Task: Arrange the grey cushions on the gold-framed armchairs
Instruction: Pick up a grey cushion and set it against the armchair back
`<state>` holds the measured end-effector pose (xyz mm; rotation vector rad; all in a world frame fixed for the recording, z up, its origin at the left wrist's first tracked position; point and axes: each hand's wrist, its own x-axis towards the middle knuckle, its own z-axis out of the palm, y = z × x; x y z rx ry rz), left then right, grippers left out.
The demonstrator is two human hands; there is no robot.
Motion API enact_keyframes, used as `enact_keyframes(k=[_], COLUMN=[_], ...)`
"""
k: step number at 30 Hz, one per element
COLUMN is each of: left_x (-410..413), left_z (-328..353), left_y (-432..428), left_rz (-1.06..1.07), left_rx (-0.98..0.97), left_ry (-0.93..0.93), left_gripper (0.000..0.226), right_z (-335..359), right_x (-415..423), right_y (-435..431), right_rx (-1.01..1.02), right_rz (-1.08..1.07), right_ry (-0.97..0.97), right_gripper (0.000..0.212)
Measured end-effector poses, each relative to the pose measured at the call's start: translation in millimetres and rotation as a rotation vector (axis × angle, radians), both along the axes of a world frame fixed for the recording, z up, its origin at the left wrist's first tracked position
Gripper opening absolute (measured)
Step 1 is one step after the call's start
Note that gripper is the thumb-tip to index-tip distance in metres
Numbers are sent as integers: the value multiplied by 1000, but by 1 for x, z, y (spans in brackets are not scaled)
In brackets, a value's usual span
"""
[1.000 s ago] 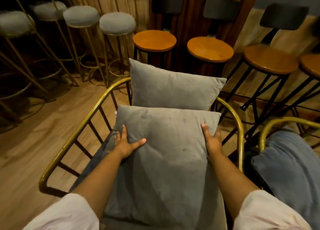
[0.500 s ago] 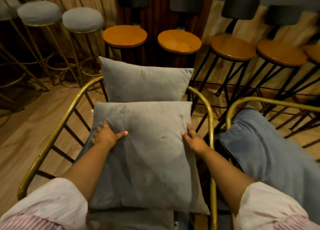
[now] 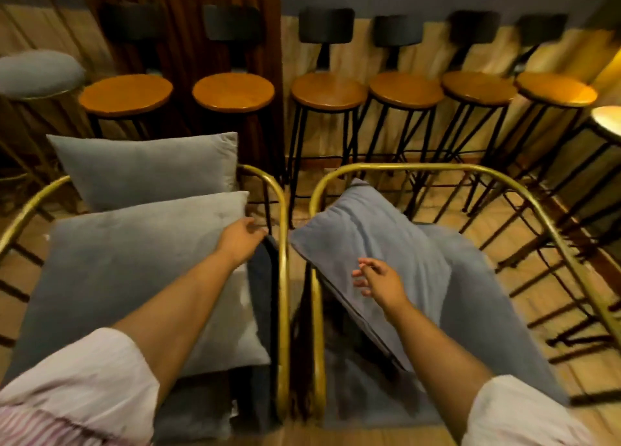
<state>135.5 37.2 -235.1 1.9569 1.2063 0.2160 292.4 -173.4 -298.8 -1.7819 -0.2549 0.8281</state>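
Observation:
Two gold-framed armchairs stand side by side. In the left armchair a grey cushion leans upright at the back and a second grey cushion lies flat on the seat. My left hand rests at the flat cushion's right edge, fingers loosely curled, holding nothing. In the right armchair a blue-grey cushion lies tilted, propped on the chair's left arm, with another grey cushion partly under it. My right hand hovers open over the tilted cushion's lower part.
A row of several wooden-topped bar stools with black legs and backs stands along the wall behind the chairs. A grey padded stool is at the far left. The floor is wood planks.
The view has swung right to show the second armchair. Both hands left the flat cushion's sides; my left hand slid to its right edge and my right hand moved over the tilted cushion.

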Motion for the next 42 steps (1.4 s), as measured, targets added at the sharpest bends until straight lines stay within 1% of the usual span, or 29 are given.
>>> enact_keyframes(k=[2, 5, 9, 11, 14, 18, 20, 21, 24, 25, 26, 29, 31, 33, 35, 37, 39, 42], left_x=[43, 103, 173, 191, 210, 230, 241, 249, 269, 275, 281, 290, 292, 293, 295, 295, 290, 279], left_z=[-1, 3, -2, -7, -19, -33, -41, -44, -62, -67, -76, -99, -110, -119, -122, -125, -124, -121], left_y=[-45, -102, -153, -160, -144, -92, -67, -55, -29, -25, -19, -3, 6, 11, 9, 4, -3, -10], left_rz=[-68, -159, -345, -432, -482, -376, -313, -291, -249, -253, -251, -198, -158, -156, -143, -130, -136, -96], left_rx=[-22, -50, -72, -108, -93, -36, -68, -108, -180, -203, -212, -210, -218, -243, -246, -226, -196, -178], left_ry=[-3, 64, 141, 193, 267, 238, 176, 135, 82, 90, 97, 169, 212, 247, 272, 277, 263, 241], left_gripper=[44, 59, 69, 73, 70, 70, 72, 73, 82, 84, 86, 89, 102, 115, 108, 103, 111, 129], right_z=[0, -9, -22, -32, -55, -82, -95, -103, -135, -143, -155, -186, -194, -198, -202, -200, -190, -168], right_x=[33, 81, 133, 153, 176, 191, 196, 199, 207, 207, 209, 212, 210, 207, 205, 206, 208, 213], right_y=[-42, -97, -150, -161, -160, -139, -126, -119, -99, -95, -90, -85, -90, -97, -104, -108, -112, -121], right_rx=[-40, -117, -171, -179, -229, -302, -293, -269, -195, -202, -218, -231, -193, -164, -134, -130, -109, -88], right_rz=[-38, -98, -207, -259, -306, -336, -343, -346, -335, -331, -329, -382, -403, -419, -420, -421, -435, -438], right_ry=[30, 48, 61, 87, 155, 216, 237, 261, 415, 456, 468, 414, 385, 406, 450, 472, 467, 435], right_gripper=[19, 29, 32, 34, 39, 49, 58, 67, 120, 124, 122, 121, 130, 143, 153, 154, 149, 124])
